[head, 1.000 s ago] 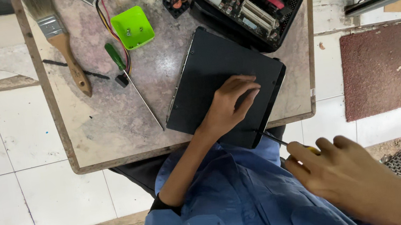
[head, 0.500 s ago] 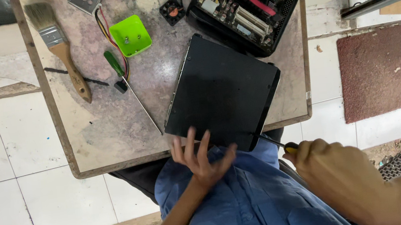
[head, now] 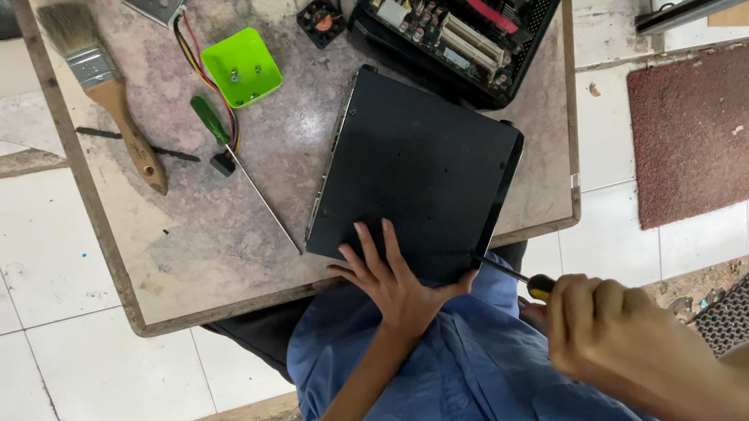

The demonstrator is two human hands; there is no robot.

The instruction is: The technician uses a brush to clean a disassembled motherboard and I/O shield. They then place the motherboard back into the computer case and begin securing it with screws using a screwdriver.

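Observation:
A flat black computer case lies at an angle on the worn table, with its near corner over the table's front edge. My left hand holds that near edge, fingers spread on the lid and palm off the edge. My right hand is closed on a screwdriver with a yellow and black handle. Its thin shaft points up-left and its tip touches the case's near side beside my left thumb.
An open computer chassis with boards and red cable sits at the back right. A green screwdriver, a green tray with screws, a paintbrush and a small fan lie to the left. A red mat covers the floor on the right.
My left hand slid from the top of the case back to its near edge and spread its fingers. My right hand brought the screwdriver tip up to the case's near side.

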